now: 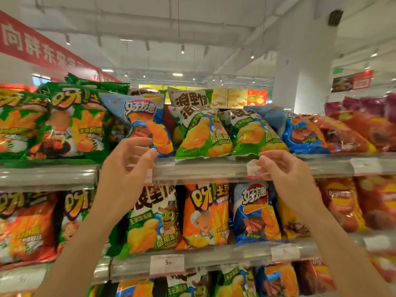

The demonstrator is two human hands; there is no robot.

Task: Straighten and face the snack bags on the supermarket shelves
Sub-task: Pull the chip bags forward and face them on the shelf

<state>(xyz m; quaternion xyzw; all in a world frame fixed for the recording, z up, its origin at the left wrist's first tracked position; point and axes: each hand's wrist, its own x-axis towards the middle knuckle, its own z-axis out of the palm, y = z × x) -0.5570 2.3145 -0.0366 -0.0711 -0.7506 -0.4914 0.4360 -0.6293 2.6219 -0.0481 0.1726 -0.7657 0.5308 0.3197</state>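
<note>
Hands first: my left hand (130,159) hangs loosely curled, holding nothing, just below the blue bag (147,123); my right hand (282,168), fingers bent, grasps nothing I can see, at the clear plastic shelf lip (203,168) by a price tag (252,168). Glossy, crinkled green bags (201,133) slump on the top shelf, packed edge to edge. Beyond, a white pillar (304,67).

place: supermarket aisle, snack section
shelving: tiered metal shelves (203,168); clear front rails
stock: rows of branded snack bags (201,133); same products repeated across tiers
pricing: price tags (166,264) clipped to the shelf edges
overhead: red banner (40,46) with white lettering; track spotlights; white pillar (304,67)
</note>
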